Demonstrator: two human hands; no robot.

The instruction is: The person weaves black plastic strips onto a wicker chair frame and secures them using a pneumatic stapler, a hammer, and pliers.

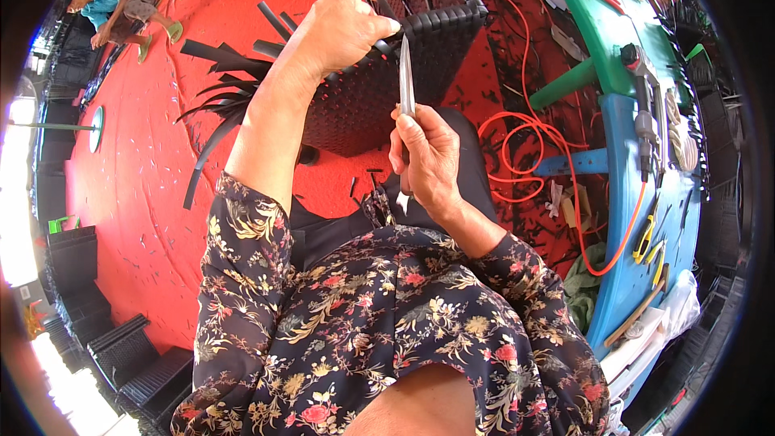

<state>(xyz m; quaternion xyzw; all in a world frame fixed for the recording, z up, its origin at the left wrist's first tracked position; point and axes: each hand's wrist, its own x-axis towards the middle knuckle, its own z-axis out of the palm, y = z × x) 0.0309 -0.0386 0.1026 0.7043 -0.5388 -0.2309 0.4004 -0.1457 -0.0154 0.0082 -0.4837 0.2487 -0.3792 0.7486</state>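
A woven black basket (pixel 355 113) stands tilted in front of me, its thick wrapped rim (pixel 444 20) facing up and to the right. At the rim's near corner my left hand (pixel 345 26) is closed, thumb and fingers pinching a black strip (pixel 386 10). My right hand (pixel 428 149) grips a long silver pointed metal tool (pixel 406 81), narrow like a blade. Its tip points up, close to the rim corner and just below my left fingers; its pale lower end shows under my fist. Several loose black strips (pixel 222 60) fan out from the basket's left side.
On the right are a green table (pixel 585 0) and a blue table (pixel 617 137), bearing a power tool (pixel 643 113), yellow-handled pliers (pixel 643 240) and red-handled pliers (pixel 609 0). An orange hose (pixel 529 125) loops over the red floor (pixel 137 218). Another person (pixel 121 0) bends at far left.
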